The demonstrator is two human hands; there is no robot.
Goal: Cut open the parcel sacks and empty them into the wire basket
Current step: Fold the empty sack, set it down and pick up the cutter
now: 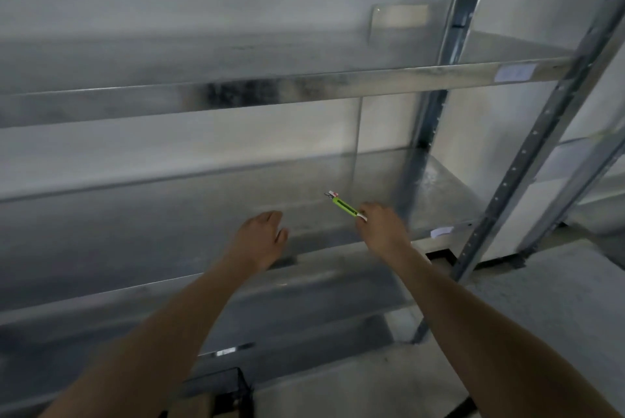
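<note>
- Two levels of a galvanised metal shelf (439, 187) fill the view.
- Gripped by its tail end in the right hand (382, 228), a green utility knife (345, 206) points up and left over the lower level.
- Beside it, the left hand (260, 235) hovers above the front edge, fingers relaxed, holding nothing.

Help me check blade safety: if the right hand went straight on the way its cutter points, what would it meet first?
The right hand grips a green cutter aimed away over the metal shelf. Nothing stands in that line; probably the back wall comes first, though depth is unclear.
</note>
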